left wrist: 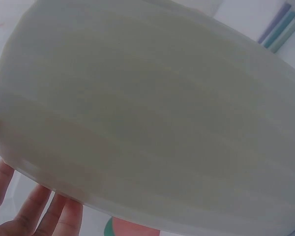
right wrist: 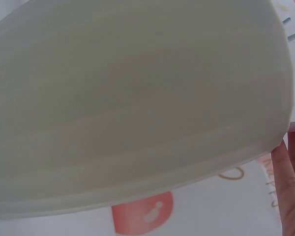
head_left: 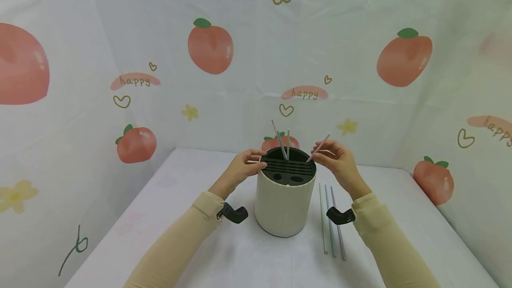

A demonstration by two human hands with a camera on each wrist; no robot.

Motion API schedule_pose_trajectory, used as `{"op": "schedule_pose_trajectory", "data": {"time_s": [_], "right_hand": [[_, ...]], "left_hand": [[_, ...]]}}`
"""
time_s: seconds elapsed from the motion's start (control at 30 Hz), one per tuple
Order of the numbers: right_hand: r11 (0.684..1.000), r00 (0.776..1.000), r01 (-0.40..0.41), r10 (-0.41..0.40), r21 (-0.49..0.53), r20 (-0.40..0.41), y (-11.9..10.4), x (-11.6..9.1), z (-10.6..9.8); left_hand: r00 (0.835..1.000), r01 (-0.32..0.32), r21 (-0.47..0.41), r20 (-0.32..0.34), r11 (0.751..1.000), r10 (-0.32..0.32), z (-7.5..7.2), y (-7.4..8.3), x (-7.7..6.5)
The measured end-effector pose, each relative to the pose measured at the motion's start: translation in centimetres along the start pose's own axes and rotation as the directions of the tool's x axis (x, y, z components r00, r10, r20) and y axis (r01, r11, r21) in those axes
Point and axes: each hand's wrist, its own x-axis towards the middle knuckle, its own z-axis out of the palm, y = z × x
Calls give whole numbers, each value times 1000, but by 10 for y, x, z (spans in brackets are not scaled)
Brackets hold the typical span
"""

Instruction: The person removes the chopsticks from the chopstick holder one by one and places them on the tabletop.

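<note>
A cream cylindrical holder with a black slotted insert stands upright in the head view. My left hand rests its fingertips on the left of the rim; in the left wrist view its fingers lie fairly straight against the holder. Over the right rim, my right hand pinches a thin pink stick, tilted, its lower end at the insert. Several thin sticks lean in the large rear opening. The holder's wall fills most of both wrist views, hiding the insert there.
Three pastel sticks, one of them light green, lie side by side on the white table, right of the holder. Behind the table hangs a white backdrop printed with fruit and flowers. Both wrists wear black devices.
</note>
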Motion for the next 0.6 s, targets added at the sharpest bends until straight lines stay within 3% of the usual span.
{"op": "schedule_pose_trajectory", "data": {"time_s": [0.37, 0.6], "right_hand": [[997, 999, 19, -21, -73, -25, -5, 7, 3], [991, 991, 119, -123, -61, -58, -40, 25, 10]], "left_hand": [[1000, 14, -2, -9, 1000, -14, 1, 2, -1], [1000, 16, -11, -15, 1000, -16, 1, 2, -1]]}}
